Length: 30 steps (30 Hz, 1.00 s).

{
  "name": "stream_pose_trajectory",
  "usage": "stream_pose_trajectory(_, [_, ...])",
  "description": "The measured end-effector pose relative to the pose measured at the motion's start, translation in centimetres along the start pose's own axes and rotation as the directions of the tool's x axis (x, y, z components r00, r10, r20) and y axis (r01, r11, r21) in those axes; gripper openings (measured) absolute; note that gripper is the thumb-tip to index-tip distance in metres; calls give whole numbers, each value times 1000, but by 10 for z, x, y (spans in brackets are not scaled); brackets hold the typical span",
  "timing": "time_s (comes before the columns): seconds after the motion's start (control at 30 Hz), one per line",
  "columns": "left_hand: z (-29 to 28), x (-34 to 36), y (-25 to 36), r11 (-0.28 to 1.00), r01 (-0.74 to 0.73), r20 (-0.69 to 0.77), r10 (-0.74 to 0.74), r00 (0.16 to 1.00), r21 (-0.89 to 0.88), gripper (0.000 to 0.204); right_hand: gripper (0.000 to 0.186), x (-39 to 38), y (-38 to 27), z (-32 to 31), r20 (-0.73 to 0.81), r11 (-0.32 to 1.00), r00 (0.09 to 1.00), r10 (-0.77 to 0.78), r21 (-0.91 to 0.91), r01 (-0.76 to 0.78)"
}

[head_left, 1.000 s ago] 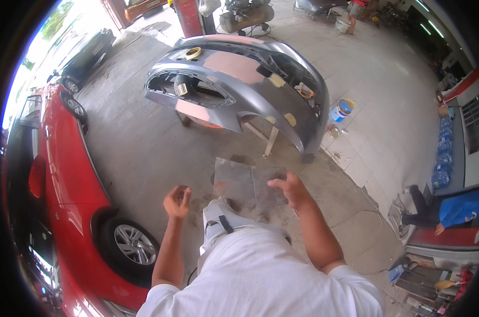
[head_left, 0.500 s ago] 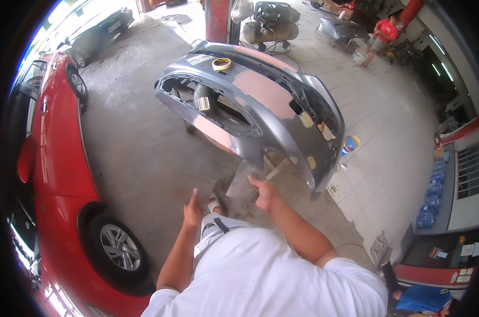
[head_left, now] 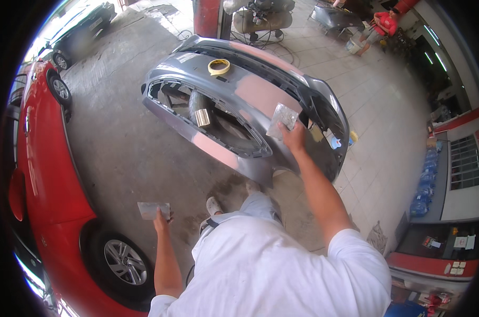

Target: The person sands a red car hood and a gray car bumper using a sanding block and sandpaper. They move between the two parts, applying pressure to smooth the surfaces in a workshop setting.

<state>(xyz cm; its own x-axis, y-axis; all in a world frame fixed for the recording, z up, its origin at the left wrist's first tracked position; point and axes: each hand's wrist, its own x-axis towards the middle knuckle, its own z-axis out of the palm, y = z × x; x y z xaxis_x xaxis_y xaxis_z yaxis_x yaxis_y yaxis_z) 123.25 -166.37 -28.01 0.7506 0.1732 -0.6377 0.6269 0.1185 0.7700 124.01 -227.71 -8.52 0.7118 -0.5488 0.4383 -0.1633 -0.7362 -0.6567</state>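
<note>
My right hand [head_left: 294,136] is raised over the grey car bumper [head_left: 192,61], gripping a mottled, squarish grey plate [head_left: 283,115] by its lower edge. Lower and to the left, near the red car, my left hand [head_left: 162,221] is closed on a thin, shiny rectangular metal plate [head_left: 146,210]. Several smooth pink patches [head_left: 260,91] mark the bumper, which is raised off the floor. A roll of yellow masking tape [head_left: 219,66] lies on top of it. Whether the right-hand plate touches the bumper, I cannot tell.
A red car [head_left: 65,174] stands close on my left. Behind the bumper are a red post [head_left: 206,18] and an air compressor [head_left: 260,21]. At the far right a person in a red shirt [head_left: 385,24] sits by a white bucket [head_left: 352,46]. Blue water bottles [head_left: 425,182] line the right wall.
My right hand has risen up and right, bringing its plate over the bumper. The left hand has moved left and down, its plate now in plain sight. I stand closer to the bumper.
</note>
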Motion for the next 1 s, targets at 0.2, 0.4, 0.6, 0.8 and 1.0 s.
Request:
stream_pose_trajectory(0.2, [-79, -25, -106, 985, 145, -320, -109, 941, 93, 43, 44, 35, -1, 21, 80, 968, 965, 251, -35, -249])
stream_pose_trajectory(0.4, [-58, -93, -137, 952, 201, -336, -116, 935, 231, 50, 44, 65, -19, 71, 69, 986, 983, 168, -11, -167])
stream_pose_trajectory(0.6, [-21, -48, -130, 991, 81, -219, -55, 974, 109, 52, 37, 88, -26, 82, 100, 978, 975, 197, -96, -187])
stream_pose_trajectory(0.8, [-2, -13, -112, 990, 8, -212, 23, 977, 140, 56, 33, 70, -47, 50, 130, 987, 979, 160, -43, -155])
stream_pose_trajectory(1.0, [-20, -15, -124, 964, -5, -223, 66, 973, 268, 57, 29, 75, -44, 82, 29, 990, 991, 130, -57, -128])
